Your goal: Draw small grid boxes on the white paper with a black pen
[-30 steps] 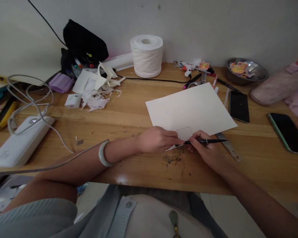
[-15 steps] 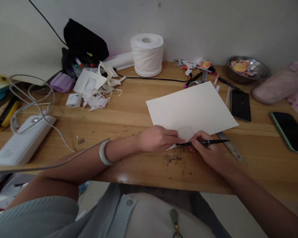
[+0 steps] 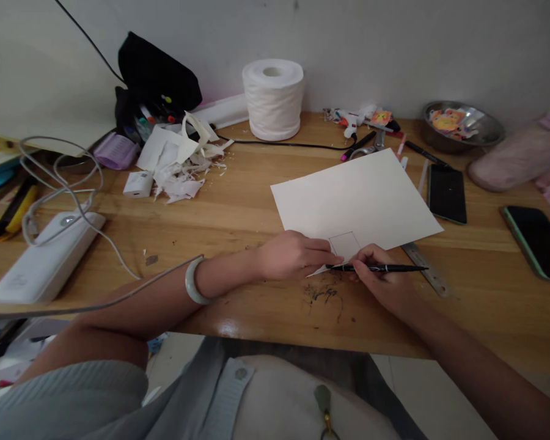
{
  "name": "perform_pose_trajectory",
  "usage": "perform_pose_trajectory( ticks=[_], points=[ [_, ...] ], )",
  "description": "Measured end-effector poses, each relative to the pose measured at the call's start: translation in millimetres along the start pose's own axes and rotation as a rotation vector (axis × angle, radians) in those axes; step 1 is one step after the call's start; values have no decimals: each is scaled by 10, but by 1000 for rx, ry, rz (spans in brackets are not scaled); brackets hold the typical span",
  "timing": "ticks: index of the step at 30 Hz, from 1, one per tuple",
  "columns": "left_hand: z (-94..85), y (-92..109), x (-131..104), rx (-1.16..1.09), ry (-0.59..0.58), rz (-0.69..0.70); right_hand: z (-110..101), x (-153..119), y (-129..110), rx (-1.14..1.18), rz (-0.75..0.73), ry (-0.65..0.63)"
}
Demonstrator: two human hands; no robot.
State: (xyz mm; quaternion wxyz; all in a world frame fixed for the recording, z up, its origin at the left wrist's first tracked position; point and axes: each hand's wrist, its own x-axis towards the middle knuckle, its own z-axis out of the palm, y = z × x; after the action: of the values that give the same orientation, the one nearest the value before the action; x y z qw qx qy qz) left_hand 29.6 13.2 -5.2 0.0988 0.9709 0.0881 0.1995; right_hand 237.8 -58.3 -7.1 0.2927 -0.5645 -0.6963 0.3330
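A black pen (image 3: 382, 267) lies almost level in my right hand (image 3: 385, 284), pinched between thumb and fingers. Its left end reaches my left hand's fingertips, and its tapered end points right. My left hand (image 3: 296, 253) rests with fingers stretched out over the lower left corner of a white sheet of paper (image 3: 357, 195). Thin dark lines on the sheet form a box, partly covered by my hands. What lies under my left fingers is hidden. From beneath the sheet's right side sticks out a metal ruler (image 3: 428, 272).
Two phones (image 3: 447, 192) lie at right, below a metal bowl (image 3: 486, 131) with paper cutouts. A glue gun (image 3: 349, 125) and scissors (image 3: 371, 146) sit behind the sheet. A tissue roll (image 3: 274, 101), paper scraps (image 3: 178, 162) and a power bank (image 3: 46, 260) stand farther left.
The whole view has shifted slightly. Both hands and the pen keep nearly the same places on the sheet.
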Motion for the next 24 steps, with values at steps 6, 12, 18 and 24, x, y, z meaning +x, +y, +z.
perform_pose_trajectory(
  ticks=[6,12,18,24],
  points=[
    [10,-6,-7,-9,-11,-11,4,-22,-7,-85,-49,-5],
    [9,-2,-9,-2,-6,-15,20,-89,-32,-172,-112,-23],
    [11,-3,-7,-6,-2,-10,40,-134,-131,-247,-226,-104],
    [31,-18,-23,-33,-29,-21,133,-124,-109,-305,-362,18]
  ],
)
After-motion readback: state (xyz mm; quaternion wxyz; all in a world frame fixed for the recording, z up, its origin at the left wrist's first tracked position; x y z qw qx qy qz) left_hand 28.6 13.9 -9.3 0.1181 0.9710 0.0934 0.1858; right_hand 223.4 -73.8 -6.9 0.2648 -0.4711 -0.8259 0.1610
